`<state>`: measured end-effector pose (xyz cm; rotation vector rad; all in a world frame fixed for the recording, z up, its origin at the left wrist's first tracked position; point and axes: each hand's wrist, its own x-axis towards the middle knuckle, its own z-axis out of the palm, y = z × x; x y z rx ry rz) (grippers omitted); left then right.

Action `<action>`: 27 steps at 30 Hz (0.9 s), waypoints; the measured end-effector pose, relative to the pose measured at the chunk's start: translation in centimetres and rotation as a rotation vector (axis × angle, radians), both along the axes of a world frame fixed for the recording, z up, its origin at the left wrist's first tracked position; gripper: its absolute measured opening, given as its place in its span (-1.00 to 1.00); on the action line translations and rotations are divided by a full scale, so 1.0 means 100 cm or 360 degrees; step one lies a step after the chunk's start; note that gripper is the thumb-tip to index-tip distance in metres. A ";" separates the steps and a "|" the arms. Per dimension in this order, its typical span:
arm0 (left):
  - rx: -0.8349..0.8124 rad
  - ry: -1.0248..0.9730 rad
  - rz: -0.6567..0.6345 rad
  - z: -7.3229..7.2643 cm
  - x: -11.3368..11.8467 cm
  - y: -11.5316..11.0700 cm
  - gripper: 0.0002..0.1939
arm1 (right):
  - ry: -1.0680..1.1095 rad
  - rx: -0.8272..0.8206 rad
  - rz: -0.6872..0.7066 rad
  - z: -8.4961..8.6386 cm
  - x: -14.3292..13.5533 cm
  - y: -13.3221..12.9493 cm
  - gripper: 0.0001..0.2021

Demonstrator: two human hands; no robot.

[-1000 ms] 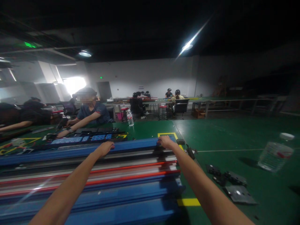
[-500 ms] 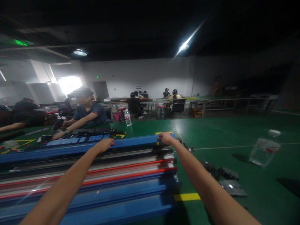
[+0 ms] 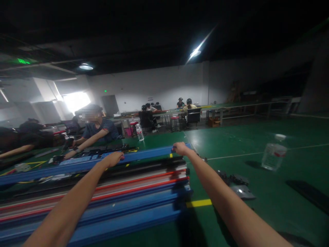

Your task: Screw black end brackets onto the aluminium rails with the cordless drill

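A long blue rail-like strip (image 3: 150, 153) runs across the far side of the row of strips. My left hand (image 3: 113, 159) is closed around it near the middle of the view. Close to its right end, my right hand (image 3: 180, 149) grips the same strip. Nearer to me lie black strips (image 3: 154, 167), red-and-white strips (image 3: 144, 183) and more blue strips (image 3: 133, 223), all roughly parallel. My forearms cross over them and cover parts of them. The left ends of the strips run out of view.
Small dark parts (image 3: 240, 185) and a water bottle (image 3: 274, 152) stand to the right on the green table (image 3: 231, 137). Another bottle (image 3: 139, 132) is farther off. Across the table at left, a co-worker (image 3: 96, 128) reaches towards dark and blue pieces. Other people sit at back tables.
The blue strip in my hands has moved away from the other strips, and a wider gap with yellow marks shows between them. My view has turned slightly to the right.
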<state>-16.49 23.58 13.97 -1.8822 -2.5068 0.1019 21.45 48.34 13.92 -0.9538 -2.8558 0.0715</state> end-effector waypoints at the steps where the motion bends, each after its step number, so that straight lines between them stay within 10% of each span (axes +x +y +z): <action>1: -0.0003 0.0002 0.0000 0.003 0.003 -0.003 -0.66 | 0.0005 0.0000 0.0003 0.002 0.003 -0.004 -0.66; 27: -0.0061 0.0143 -0.0061 0.047 0.037 -0.116 -0.71 | 0.0099 -0.0026 0.0082 0.035 0.068 -0.115 -0.68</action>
